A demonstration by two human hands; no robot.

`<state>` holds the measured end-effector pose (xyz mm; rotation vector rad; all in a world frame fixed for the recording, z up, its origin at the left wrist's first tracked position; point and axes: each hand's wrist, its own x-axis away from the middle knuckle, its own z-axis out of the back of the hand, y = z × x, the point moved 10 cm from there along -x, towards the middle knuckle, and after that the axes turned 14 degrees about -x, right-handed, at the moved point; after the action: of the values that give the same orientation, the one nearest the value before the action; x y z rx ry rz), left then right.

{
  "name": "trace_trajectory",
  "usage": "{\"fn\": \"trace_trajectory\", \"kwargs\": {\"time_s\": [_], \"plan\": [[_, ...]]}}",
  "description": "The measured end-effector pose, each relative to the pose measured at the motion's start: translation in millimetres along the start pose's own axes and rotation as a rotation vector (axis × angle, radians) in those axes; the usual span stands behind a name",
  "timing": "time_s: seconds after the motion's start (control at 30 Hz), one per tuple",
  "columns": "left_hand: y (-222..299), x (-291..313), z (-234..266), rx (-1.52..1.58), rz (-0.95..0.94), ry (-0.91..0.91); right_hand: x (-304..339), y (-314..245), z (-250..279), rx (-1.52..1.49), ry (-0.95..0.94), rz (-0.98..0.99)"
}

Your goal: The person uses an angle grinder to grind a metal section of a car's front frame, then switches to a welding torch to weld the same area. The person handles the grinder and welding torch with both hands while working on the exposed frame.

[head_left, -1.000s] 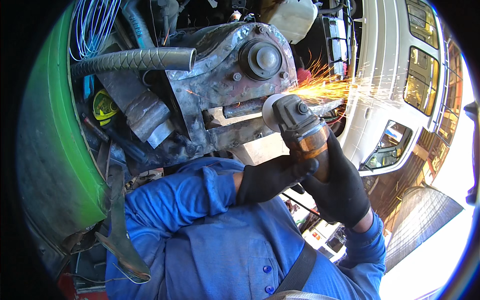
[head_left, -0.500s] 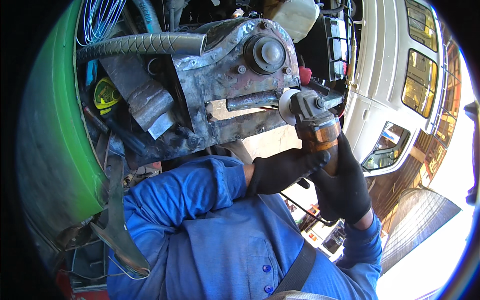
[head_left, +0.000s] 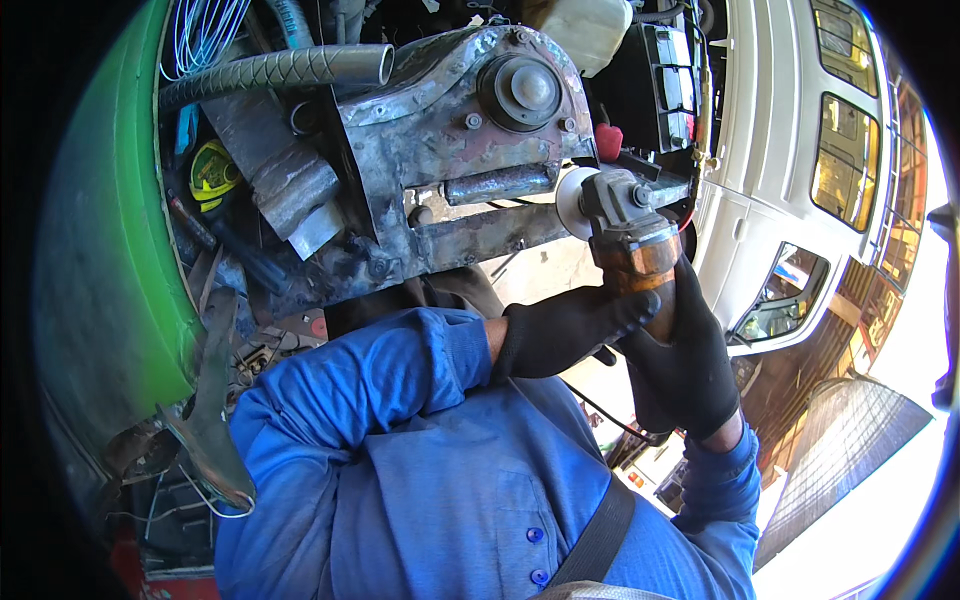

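Note:
Both my hands, in black gloves, are closed round an angle grinder [head_left: 636, 235] with a worn orange-brown band on its body. My left hand [head_left: 585, 328] reaches across from the left and wraps the grinder's body from the near side. My right hand [head_left: 685, 365] grips the same body from the right. The pale grinding disc [head_left: 573, 203] is at the right end of a heavy, scraped metal bracket [head_left: 440, 150]; whether it touches the metal I cannot tell. A round hub [head_left: 528, 90] and several bolts sit on that bracket, above a slot with a bar [head_left: 498, 185] across it.
To the left are a ribbed metal pipe [head_left: 280, 72], a yellow tape measure [head_left: 213, 174] and a green body panel [head_left: 115, 230]. A black battery [head_left: 668, 85] and a whitish plastic tank [head_left: 582, 35] stand beyond the bracket. A white vehicle [head_left: 775, 180] is on the right.
The bracket and pipe sit slightly farther left and higher in the picture. The grinder keeps nearly the same place in view, and both hands keep their hold on it.

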<state>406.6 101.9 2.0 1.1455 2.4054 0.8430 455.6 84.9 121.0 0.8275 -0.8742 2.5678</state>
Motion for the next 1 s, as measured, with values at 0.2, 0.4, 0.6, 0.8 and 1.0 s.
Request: {"fn": "trace_trajectory", "kwargs": {"time_s": [0.2,0.4,0.6,0.8,1.0], "plan": [[-5,10,13,-0.062,-0.005,0.077,-7,-1,-8,0.064,-0.037,0.186],[-10,12,-1,-0.063,0.086,0.008,-3,8,-4,-0.024,-0.06,0.035],[-7,11,-6,-0.192,0.087,-0.007,8,17,0,-0.209,-0.013,0.04],[24,10,2,0.046,-0.137,0.197,9,39,15,-0.459,0.004,0.027],[42,-4,6,-0.35,-0.204,0.213,-2,51,21,-0.651,-0.099,0.236]]}}
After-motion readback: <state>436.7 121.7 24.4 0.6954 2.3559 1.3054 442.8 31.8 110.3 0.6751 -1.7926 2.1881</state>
